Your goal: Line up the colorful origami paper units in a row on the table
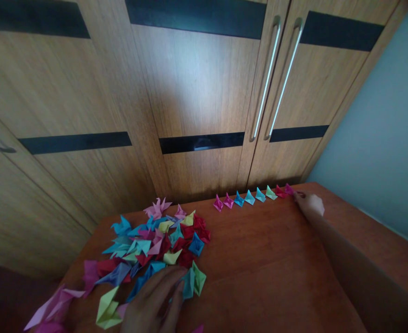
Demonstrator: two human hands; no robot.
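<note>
Folded paper pieces, a row and a heap, on my wooden table.

My right hand reaches the row of paper boats at the far edge, fingertips seemingly pinching the last pink boat; my left hand rests spread-fingered on the near heap of folded papers, beneath the wardrobe doors.

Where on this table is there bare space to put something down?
Bare wood lies between the pile of folded paper pieces and the right forearm, below the row of paper pieces. It is crowded on the left around the left hand. The right hand touches the row's end.
</note>
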